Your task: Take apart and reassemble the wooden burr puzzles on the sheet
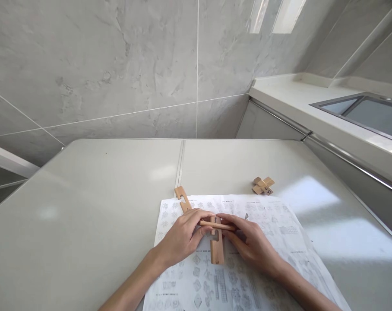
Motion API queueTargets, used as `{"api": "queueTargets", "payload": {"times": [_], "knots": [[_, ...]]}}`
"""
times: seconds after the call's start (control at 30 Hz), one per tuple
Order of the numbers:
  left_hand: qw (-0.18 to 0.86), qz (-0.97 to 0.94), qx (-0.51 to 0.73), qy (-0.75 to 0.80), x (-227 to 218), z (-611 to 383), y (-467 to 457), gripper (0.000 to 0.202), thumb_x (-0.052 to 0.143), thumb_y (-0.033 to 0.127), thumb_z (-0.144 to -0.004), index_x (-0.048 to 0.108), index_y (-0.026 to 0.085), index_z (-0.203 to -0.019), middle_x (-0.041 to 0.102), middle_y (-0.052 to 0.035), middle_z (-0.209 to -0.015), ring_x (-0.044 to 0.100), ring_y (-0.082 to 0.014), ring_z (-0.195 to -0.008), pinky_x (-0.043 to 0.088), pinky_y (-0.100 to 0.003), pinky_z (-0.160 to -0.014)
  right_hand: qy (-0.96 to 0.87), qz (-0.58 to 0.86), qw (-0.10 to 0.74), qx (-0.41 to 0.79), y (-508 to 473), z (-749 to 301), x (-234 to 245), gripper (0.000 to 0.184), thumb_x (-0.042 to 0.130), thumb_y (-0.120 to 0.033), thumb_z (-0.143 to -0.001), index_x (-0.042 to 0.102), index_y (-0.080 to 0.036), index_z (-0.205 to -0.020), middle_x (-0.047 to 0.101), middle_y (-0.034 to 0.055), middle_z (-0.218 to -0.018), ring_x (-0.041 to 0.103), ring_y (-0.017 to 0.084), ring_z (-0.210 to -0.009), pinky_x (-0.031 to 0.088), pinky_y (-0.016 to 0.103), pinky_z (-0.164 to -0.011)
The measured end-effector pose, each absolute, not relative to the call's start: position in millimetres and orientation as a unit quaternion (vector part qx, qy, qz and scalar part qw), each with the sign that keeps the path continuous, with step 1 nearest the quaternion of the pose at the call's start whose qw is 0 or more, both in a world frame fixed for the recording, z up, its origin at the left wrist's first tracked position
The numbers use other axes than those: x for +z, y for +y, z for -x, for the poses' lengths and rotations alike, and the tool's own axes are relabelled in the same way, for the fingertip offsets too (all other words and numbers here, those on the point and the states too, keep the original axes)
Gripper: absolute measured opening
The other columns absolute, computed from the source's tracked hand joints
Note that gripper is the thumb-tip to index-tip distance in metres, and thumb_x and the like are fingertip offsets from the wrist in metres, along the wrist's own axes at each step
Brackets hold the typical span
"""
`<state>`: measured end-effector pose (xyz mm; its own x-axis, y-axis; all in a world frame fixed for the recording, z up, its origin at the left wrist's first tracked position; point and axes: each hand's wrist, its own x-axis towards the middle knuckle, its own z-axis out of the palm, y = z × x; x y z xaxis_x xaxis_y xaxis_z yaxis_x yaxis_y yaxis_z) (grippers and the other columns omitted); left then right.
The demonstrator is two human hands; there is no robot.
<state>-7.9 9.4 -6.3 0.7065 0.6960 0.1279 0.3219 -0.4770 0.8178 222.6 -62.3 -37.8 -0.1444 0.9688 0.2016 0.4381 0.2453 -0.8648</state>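
Between my two hands, crossed notched wooden puzzle pieces are pinched above a printed sheet (176, 285). One flat piece (212, 224) lies crosswise, its left end in the fingers of my left hand (185, 231) and its right end in those of my right hand (249, 237). A second puzzle piece (217, 255), with a cut-out in its side and a dark mark near the top, points toward me across the first. How the two fit together is partly hidden by my fingers. Just past my left hand lies another notched piece (182, 198), its near end covered.
A small cross-shaped wooden puzzle (263, 185) stands beyond the sheet's far right edge. The white table (86, 216) has a seam running away from me. A grey tiled wall (134, 65) rises behind, and a counter (289, 93) with a sink (364, 113) is at right.
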Motion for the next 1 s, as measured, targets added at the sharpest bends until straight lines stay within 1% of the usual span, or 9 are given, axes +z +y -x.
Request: {"api": "queueTargets", "payload": {"times": [0.1,0.27,0.4,0.5,0.6,0.7,0.8,0.9,1.0], "knots": [[0.401,-0.833,0.229,0.306,-7.8,7.1,9.0,0.027,0.051,0.033,-0.113,0.064,0.031,-0.136,0.075,-0.0052,-0.120,0.072,-0.0248,-0.108,0.060,-0.040,-0.097,-0.676,0.526,0.407,0.317,-63.0,-221.2,-39.8,0.035,0.056,-0.018,-0.103,0.069,-0.029,-0.134,0.084,0.0055,-0.110,0.082,0.025,-0.092,0.068,0.036,-0.078],[0.391,-0.834,0.235,0.310,-12.7,5.0,8.7,0.028,0.047,0.034,-0.114,0.062,0.031,-0.138,0.075,-0.0047,-0.117,0.072,-0.0244,-0.106,0.060,-0.039,-0.095,-0.668,0.541,0.409,0.305,-63.6,-219.2,-42.7,0.031,0.056,-0.022,-0.105,0.070,-0.028,-0.132,0.085,0.0065,-0.110,0.082,0.026,-0.089,0.068,0.036,-0.075],[0.393,-0.828,0.242,0.317,-14.0,4.1,8.8,0.027,0.047,0.037,-0.114,0.064,0.030,-0.134,0.075,-0.0045,-0.114,0.073,-0.0244,-0.104,0.061,-0.039,-0.094,-0.668,0.548,0.403,0.303,-63.7,-218.1,-41.5,0.030,0.055,-0.022,-0.106,0.070,-0.028,-0.131,0.085,0.0054,-0.108,0.081,0.025,-0.084,0.066,0.035,-0.071],[0.403,-0.823,0.249,0.313,-13.1,3.7,8.7,0.025,0.045,0.036,-0.114,0.067,0.027,-0.122,0.076,-0.0051,-0.111,0.073,-0.0236,-0.102,0.060,-0.038,-0.093,-0.664,0.548,0.402,0.313,-63.4,-217.5,-38.0,0.023,0.055,-0.024,-0.107,0.073,-0.028,-0.120,0.083,0.0033,-0.095,0.077,0.023,-0.075,0.063,0.033,-0.067],[0.421,-0.815,0.242,0.317,-12.6,3.1,8.1,0.024,0.045,0.036,-0.115,0.067,0.026,-0.117,0.075,-0.0045,-0.110,0.072,-0.0225,-0.103,0.059,-0.037,-0.094,-0.655,0.551,0.397,0.330,-63.0,-217.2,-36.0,0.019,0.056,-0.028,-0.108,0.074,-0.028,-0.114,0.080,0.0016,-0.085,0.074,0.021,-0.068,0.062,0.032,-0.065],[0.414,-0.799,0.239,0.365,-14.0,2.8,7.2,0.022,0.048,0.039,-0.114,0.064,0.028,-0.121,0.075,-0.0043,-0.116,0.072,-0.0227,-0.102,0.060,-0.039,-0.094,-0.638,0.564,0.405,0.332,-62.5,-217.3,-37.9,0.020,0.057,-0.031,-0.108,0.074,-0.027,-0.117,0.081,0.0027,-0.087,0.075,0.022,-0.071,0.063,0.033,-0.069],[0.375,-0.786,0.264,0.413,-16.7,3.0,7.2,0.025,0.052,0.042,-0.111,0.059,0.028,-0.130,0.073,-0.0063,-0.124,0.070,-0.0241,-0.103,0.060,-0.041,-0.094,-0.618,0.573,0.419,0.339,-61.4,-218.3,-40.8,0.020,0.057,-0.032,-0.108,0.073,-0.026,-0.118,0.080,0.0029,-0.087,0.074,0.021,-0.071,0.063,0.033,-0.069],[0.352,-0.787,0.281,0.421,-18.1,3.2,8.7,0.023,0.054,0.040,-0.110,0.059,0.027,-0.128,0.073,-0.0065,-0.122,0.070,-0.0247,-0.106,0.060,-0.040,-0.092,-0.608,0.576,0.421,0.349,-60.1,-219.8,-40.8,0.019,0.057,-0.032,-0.108,0.073,-0.026,-0.116,0.079,0.0020,-0.084,0.072,0.020,-0.069,0.061,0.031,-0.067],[0.346,-0.802,0.277,0.401,-17.4,2.5,9.9,0.020,0.054,0.037,-0.110,0.061,0.026,-0.125,0.072,-0.0066,-0.122,0.069,-0.0244,-0.109,0.059,-0.038,-0.092,-0.618,0.575,0.405,0.350,-58.9,-220.9,-37.8,0.020,0.057,-0.031,-0.108,0.073,-0.026,-0.117,0.079,0.0013,-0.085,0.073,0.020,-0.071,0.059,0.031,-0.068]]}}
